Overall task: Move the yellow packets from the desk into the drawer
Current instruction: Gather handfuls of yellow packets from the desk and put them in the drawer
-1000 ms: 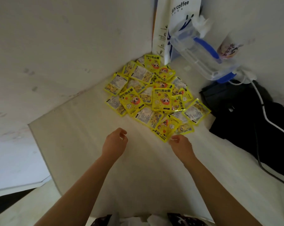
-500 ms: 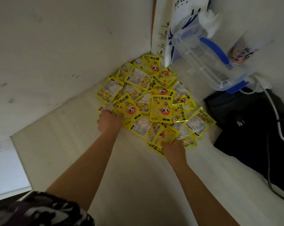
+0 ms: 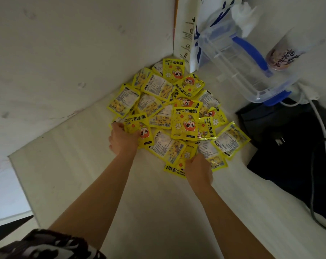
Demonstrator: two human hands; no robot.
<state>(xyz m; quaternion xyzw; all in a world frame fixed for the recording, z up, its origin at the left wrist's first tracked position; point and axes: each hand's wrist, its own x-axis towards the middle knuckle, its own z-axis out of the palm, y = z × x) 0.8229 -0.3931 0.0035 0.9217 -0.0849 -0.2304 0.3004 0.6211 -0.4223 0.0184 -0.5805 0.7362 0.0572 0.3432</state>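
A heap of several yellow hand-warmer packets [image 3: 184,120] lies in the desk's back corner against the white walls. My left hand [image 3: 123,139] rests on the heap's left edge, fingers curled over a packet with a red cartoon figure [image 3: 139,126]. My right hand [image 3: 198,170] presses on the heap's near edge, fingers closed on a packet printed "HAND WARMER" [image 3: 174,170]. No drawer is in view.
A clear plastic pitcher with blue handle [image 3: 239,58] and a white coffee bag [image 3: 190,34] stand behind the heap. A cup [image 3: 283,55] is at the right wall. A black bag [image 3: 293,143] with a white cable [image 3: 323,131] lies right. The pale desk [image 3: 80,165] ends at left.
Both hands have reached forward from the bare desk into the heap. The left went to its left edge, the right to its near edge, and both closed on packets.
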